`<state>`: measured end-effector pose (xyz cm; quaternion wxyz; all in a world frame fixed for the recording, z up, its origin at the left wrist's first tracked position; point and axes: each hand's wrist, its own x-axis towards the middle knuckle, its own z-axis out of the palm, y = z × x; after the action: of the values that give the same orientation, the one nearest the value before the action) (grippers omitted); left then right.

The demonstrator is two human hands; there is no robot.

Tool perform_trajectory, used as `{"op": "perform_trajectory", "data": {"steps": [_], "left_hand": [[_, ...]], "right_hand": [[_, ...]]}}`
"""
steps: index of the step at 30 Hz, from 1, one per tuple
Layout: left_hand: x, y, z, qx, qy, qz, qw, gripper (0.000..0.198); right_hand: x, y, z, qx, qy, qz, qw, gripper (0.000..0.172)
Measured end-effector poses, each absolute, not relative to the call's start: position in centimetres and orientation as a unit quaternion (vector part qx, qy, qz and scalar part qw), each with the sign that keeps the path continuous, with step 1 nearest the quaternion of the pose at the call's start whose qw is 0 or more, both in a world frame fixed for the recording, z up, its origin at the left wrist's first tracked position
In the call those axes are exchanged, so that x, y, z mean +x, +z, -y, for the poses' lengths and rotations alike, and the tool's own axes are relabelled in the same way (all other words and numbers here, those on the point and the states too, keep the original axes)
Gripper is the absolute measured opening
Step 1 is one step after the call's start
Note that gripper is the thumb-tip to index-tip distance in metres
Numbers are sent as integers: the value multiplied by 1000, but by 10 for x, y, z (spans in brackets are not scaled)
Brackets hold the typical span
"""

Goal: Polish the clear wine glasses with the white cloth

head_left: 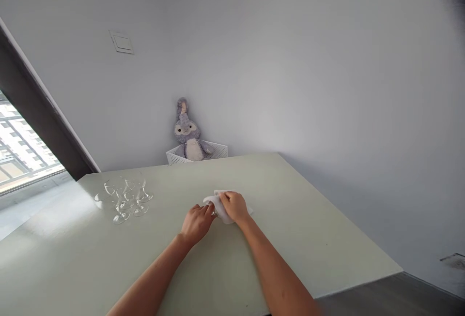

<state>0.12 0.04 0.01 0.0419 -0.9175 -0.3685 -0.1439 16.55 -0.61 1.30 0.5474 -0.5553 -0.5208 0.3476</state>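
My right hand (pixel 234 205) is closed on a white cloth (pixel 222 212), which is bunched around something in the middle of the table. Close beside it, my left hand (pixel 198 223) has its fingers curled round a clear glass (pixel 214 214). Only a small shiny part of that glass shows between the fingers and the cloth, so its shape is mostly hidden. Off to the left stands a group of several clear stemmed glasses (pixel 140 208), upright and close together.
The pale green table (pixel 290 238) reaches back to the wall. Behind its far edge, a grey plush rabbit (pixel 187 132) sits in a white perforated basket (pixel 220 150). A window (pixel 25 146) is at the left, and a light switch (pixel 122 42) is on the wall.
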Motion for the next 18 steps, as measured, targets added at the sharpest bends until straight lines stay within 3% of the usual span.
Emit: {"op": "perform_trajectory", "data": {"steps": [3, 10, 14, 18], "left_hand": [[7, 0, 4, -903, -187, 385, 42, 41], [13, -5, 6, -831, -216, 502, -103, 57], [12, -5, 5, -782, -324, 518, -127, 46], [10, 1, 5, -772, -359, 516, -97, 44]], "right_hand": [[176, 11, 2, -518, 507, 391, 567, 39], [139, -3, 1, -374, 626, 194, 656, 53], [116, -7, 11, -332, 617, 297, 649, 60], [112, -3, 18, -336, 572, 426, 615, 48]]}}
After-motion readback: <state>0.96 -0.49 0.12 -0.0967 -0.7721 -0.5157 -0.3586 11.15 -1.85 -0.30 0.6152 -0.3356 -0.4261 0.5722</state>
